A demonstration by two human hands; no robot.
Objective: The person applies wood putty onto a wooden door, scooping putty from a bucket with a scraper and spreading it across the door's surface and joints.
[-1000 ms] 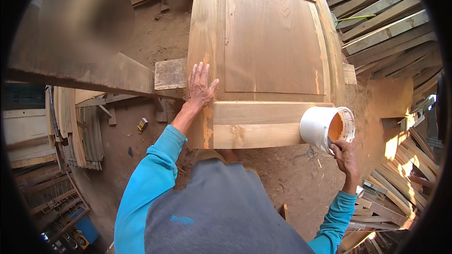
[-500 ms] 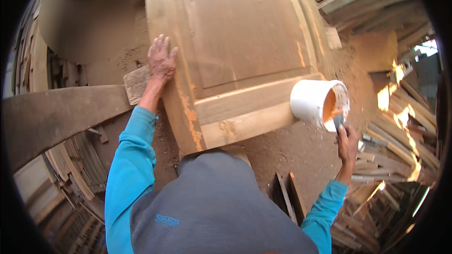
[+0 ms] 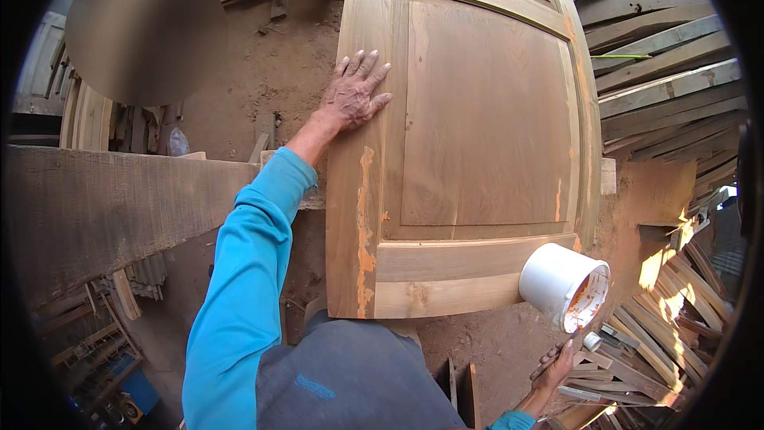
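Note:
A wooden panelled door [image 3: 485, 127] lies in front of me, with orange filler smeared along its left stile and in smaller patches on the right. My left hand [image 3: 356, 91] rests on the left stile, palm down and fingers spread. At the door's near right corner is a white bucket [image 3: 545, 275], its mouth showing at lower right and orange filler coating the inside. Just below that mouth, my right hand [image 3: 557, 365] is closed round the handle of a putty knife [image 3: 544, 368]. The knife's blade end is close to the rim and partly hard to make out.
A broad plank [image 3: 127, 211] reaches in from the left toward the door. Stacked boards [image 3: 668, 56] line the far right, and loose timber offcuts [image 3: 660, 342] lie at the near right. A small white container [image 3: 592, 341] sits beside the bucket. Brown dirt floor [image 3: 485, 342] shows around the door.
My view has shifted, so the door shows farther right and lower. The putty knife has come back from deep inside the bucket toward its rim. My left hand lies more fully on the stile.

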